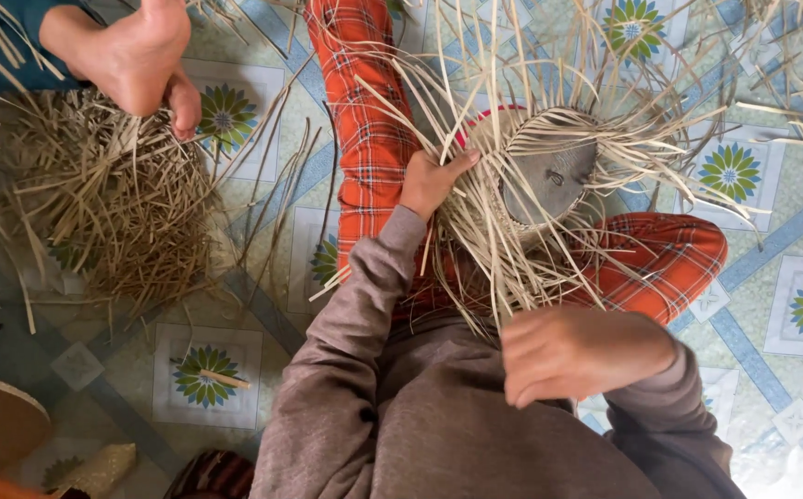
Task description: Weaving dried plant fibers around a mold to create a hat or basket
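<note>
Left hand (pixel 431 180) against half-woven straw basket (pixel 535 176), right hand (pixel 582 351) near loose strands.

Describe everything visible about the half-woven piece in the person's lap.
The half-woven piece is a rounded form of pale, flat straw-like strips, woven around a grey domed mould with a pink edge showing at its upper left. Long loose strips fan out from it in all directions. It sits between the knees on red checked trousers. The left hand grips its left edge; the right hand is closed at the strips hanging nearest the body.
</note>
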